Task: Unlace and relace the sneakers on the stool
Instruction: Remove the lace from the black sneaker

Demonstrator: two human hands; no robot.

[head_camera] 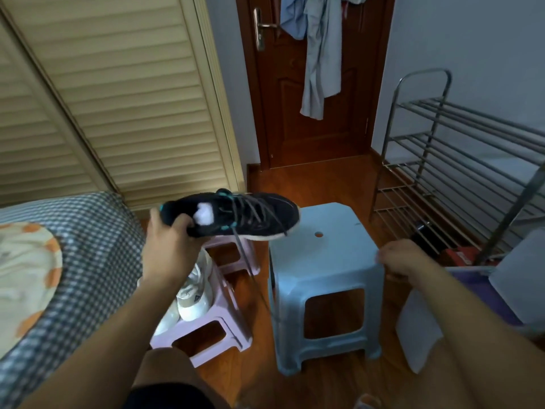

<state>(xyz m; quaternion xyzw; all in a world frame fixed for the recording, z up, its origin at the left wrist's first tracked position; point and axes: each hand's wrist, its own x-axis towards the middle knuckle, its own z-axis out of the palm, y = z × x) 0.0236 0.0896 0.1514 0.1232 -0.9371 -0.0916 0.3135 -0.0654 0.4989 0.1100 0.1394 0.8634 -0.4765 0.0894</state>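
Bare knees sit nearest, left hand gripping the black sneaker's heel while right hand hangs loosely curled, holding nothing; best settle it on the blue stool before pulling the dangling lace.

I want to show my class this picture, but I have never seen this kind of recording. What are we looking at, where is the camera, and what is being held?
There is no machine here: a person wears a camera on the head, so the one picture looks forward and down at their own arms. The left hand grips the heel of a black sneaker, held in the air, its lace dangling. The right hand is beside the blue stool, fingers curled; whether it holds anything is unclear. The blue stool's top holds nothing. White sneakers lie on a pink stool to the left.
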